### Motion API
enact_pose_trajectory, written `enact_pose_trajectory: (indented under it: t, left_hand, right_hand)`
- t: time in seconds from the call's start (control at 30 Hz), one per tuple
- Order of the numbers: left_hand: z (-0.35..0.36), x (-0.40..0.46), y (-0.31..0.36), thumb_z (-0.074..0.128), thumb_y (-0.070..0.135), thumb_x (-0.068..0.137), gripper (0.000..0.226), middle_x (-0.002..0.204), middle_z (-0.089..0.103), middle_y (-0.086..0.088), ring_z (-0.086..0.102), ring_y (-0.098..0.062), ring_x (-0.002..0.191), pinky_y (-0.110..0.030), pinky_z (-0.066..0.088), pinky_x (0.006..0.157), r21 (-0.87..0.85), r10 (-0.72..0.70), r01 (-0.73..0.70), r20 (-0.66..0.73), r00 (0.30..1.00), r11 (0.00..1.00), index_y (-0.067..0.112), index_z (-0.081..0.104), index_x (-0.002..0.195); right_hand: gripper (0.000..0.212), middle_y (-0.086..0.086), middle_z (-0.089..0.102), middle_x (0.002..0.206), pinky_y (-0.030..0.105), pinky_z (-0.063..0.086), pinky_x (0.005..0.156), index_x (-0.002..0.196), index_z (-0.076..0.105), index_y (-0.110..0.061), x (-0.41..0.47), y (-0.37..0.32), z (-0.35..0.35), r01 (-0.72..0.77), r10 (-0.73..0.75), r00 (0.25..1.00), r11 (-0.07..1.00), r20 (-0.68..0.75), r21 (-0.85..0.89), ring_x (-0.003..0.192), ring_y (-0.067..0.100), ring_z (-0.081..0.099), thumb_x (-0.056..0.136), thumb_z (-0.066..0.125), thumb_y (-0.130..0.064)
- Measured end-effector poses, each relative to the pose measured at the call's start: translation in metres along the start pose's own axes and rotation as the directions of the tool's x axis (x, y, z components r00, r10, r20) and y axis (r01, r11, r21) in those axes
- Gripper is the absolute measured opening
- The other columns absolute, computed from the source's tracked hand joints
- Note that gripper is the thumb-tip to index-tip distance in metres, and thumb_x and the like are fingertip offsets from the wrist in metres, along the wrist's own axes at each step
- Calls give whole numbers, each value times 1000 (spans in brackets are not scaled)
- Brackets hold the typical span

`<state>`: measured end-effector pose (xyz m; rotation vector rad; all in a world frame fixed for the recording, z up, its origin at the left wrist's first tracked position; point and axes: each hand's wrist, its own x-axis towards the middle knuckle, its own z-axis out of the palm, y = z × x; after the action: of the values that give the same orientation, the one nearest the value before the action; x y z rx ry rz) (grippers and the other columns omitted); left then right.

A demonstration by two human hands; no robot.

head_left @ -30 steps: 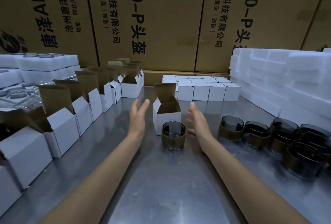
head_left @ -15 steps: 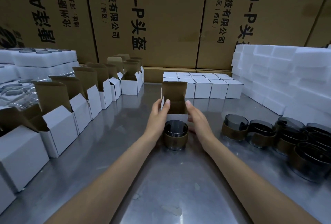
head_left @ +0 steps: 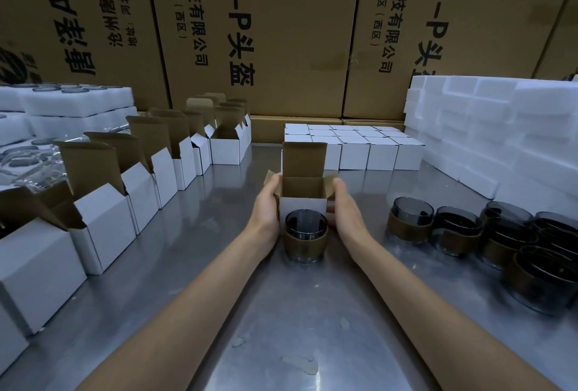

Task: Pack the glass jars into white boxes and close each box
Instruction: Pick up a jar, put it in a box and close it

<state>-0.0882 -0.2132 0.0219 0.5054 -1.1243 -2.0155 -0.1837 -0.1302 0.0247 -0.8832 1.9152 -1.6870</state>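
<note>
An open white box [head_left: 302, 207] with a brown inside stands upright at the middle of the metal table [head_left: 281, 312], its lid flap raised. My left hand [head_left: 266, 206] grips its left side and my right hand [head_left: 345, 206] grips its right side, thumbs at the side flaps. A smoky glass jar [head_left: 305, 235] with a brown band stands on the table directly in front of the box, between my wrists. Several more banded jars [head_left: 409, 223] stand clustered at the right.
A row of open white boxes [head_left: 103, 221] runs along the left. Closed white boxes [head_left: 353, 146] sit at the back centre. White foam blocks [head_left: 500, 128] are stacked at the right, foam trays [head_left: 62, 103] at far left. Big cardboard cartons [head_left: 297, 31] wall the back.
Both hands closed in from either side and took hold of the open box, turning it square to me. The box now stands just behind the jar.
</note>
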Motion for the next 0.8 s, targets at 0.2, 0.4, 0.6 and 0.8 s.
enact_pose_trajectory:
  t: [0.2,0.4,0.6,0.8]
  left_hand:
    - [-5,-2,10,40,3,96,38,95,64,-6,62,-18,76,-22,52,52,20,101,-99,-130,986,995,23,49,127]
    - [-10,-2,13,40,5,92,32,96,64,9,60,-13,89,-18,48,61,374,210,-183,-30,977,909,30,60,93]
    - [-19,0,21,42,4,82,40,95,70,-2,61,-18,87,-26,46,69,355,152,-147,15,988,923,29,71,95]
    - [-18,-2,26,38,3,84,46,112,65,-8,56,-12,76,-13,44,51,319,88,-95,37,995,943,25,66,113]
  right_hand:
    - [28,1,67,85,32,49,73,82,60,-23,0,0,-9,-65,71,997,958,-13,278,79,15,60,97,36,-27]
    - [46,4,58,105,36,44,78,109,55,-40,1,0,-14,17,-25,1000,924,15,382,94,20,55,90,31,-6]
    - [51,10,60,112,36,46,84,98,68,-32,-4,-3,-12,17,-61,990,945,126,327,96,24,54,83,28,-4]
    - [54,-1,64,101,37,48,89,102,69,-38,-2,-6,-12,-2,-43,988,956,146,294,98,20,57,84,28,-8]
